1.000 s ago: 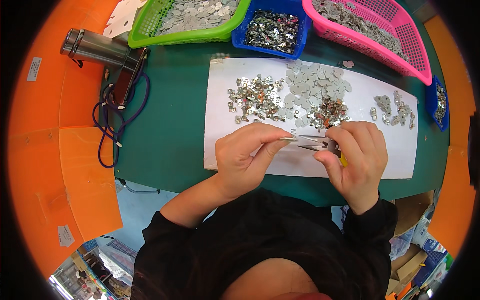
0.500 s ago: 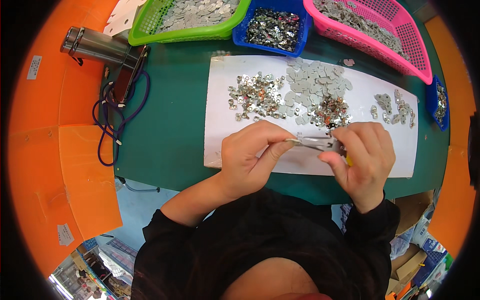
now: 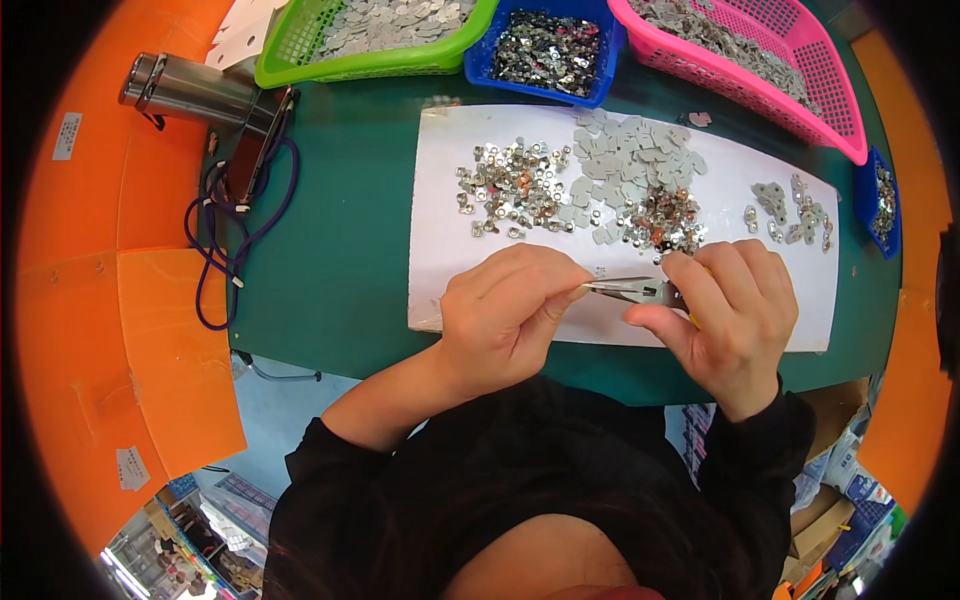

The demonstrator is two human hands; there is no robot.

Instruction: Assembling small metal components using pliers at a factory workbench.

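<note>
My right hand [image 3: 735, 315] is wrapped around long-nosed pliers [image 3: 645, 289], whose handles are mostly covered by the fingers; a bit of yellow shows. The metal jaws point left, their tips meeting the fingertips of my left hand [image 3: 510, 310]. That hand is closed in a pinch on a small pale piece at the tips, too covered to tell its kind. Just beyond lies a heap of small shiny metal clips [image 3: 662, 222], beside flat grey pieces [image 3: 635, 160]. Another pile of silvery clips [image 3: 515, 185] is to the left. All rest on a white board [image 3: 440, 270].
Along the far edge stand a green basket [image 3: 375, 70], a blue bin [image 3: 540, 95] and a pink basket [image 3: 790, 130], all holding small parts. Small grouped pieces [image 3: 800, 215] lie at the board's right, near another blue bin [image 3: 868, 200]. A steel flask [image 3: 200, 88] and purple cord [image 3: 285, 200] are left.
My right thumb has slid slightly left along the pliers, and my right hand has shifted a little. The pale piece at my left fingertips shows less. The board has moved very slightly in view.
</note>
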